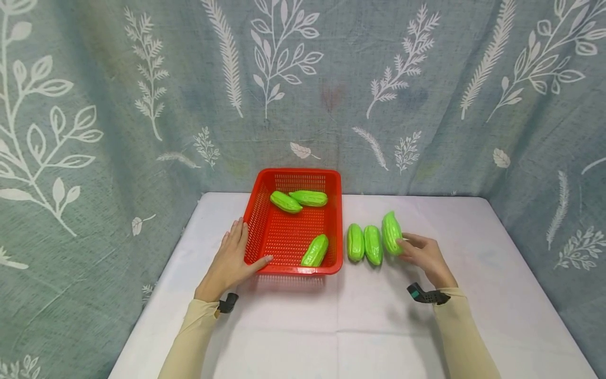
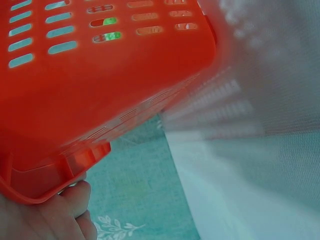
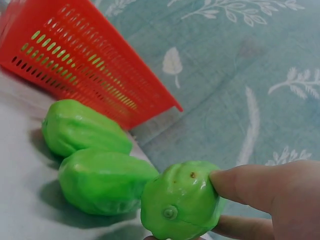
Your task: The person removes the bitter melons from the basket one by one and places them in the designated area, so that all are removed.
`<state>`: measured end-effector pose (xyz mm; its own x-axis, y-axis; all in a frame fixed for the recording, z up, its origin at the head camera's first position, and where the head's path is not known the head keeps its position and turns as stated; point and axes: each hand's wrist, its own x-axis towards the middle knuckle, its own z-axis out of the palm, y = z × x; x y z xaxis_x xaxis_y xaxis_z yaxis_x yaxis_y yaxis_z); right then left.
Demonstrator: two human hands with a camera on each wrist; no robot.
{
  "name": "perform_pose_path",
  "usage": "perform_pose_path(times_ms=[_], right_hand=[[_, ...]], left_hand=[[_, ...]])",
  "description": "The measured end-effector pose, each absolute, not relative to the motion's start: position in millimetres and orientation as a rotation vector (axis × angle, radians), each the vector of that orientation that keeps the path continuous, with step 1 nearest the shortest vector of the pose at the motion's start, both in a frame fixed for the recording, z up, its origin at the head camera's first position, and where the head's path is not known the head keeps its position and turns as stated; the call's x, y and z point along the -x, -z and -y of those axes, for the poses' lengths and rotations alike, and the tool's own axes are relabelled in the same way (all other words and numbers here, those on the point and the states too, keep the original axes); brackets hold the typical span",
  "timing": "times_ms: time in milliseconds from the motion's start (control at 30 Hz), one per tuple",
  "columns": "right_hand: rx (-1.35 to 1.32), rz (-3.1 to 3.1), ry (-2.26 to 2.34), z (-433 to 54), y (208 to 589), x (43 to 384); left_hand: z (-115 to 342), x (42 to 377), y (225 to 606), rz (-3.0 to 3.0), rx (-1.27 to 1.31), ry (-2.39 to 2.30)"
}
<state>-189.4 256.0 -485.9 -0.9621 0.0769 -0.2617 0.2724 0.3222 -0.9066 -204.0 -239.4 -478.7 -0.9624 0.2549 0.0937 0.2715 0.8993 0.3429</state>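
My right hand (image 1: 424, 258) pinches a bright green ribbed gourd (image 1: 391, 234) near its lower end, thumb and fingers on its side. The gourd is tilted, and the right wrist view shows its rounded stem end (image 3: 182, 200). Beside it on the table, two similar gourds, one (image 1: 355, 242) and another (image 1: 373, 245), lie side by side. A red plastic basket (image 1: 338, 221) stands to their left with three green gourds inside, two at the back and one (image 1: 315, 250) at the front right. My left hand (image 1: 232, 263) rests on the basket's front left corner, fingers extended along the left rim, thumb over the front rim.
A white cloth (image 1: 379, 326) covers the table. Grey-green curtains with white leaf prints (image 1: 350, 95) hang behind and at both sides. The basket's back stands close to the rear curtain. Each wrist wears a dark band (image 1: 428, 296) with a small camera.
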Motion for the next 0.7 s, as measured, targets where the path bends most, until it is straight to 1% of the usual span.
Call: perform_pose_path(times_ms=[233, 700], right_hand=[[-0.346, -2.411, 1.684, -258, 497, 189], [-0.373, -2.414, 1.631, -257, 505, 185]], left_hand=[[240, 204, 478, 3.019, 0.415, 0.546], [239, 204, 478, 3.013, 0.418, 0.546]])
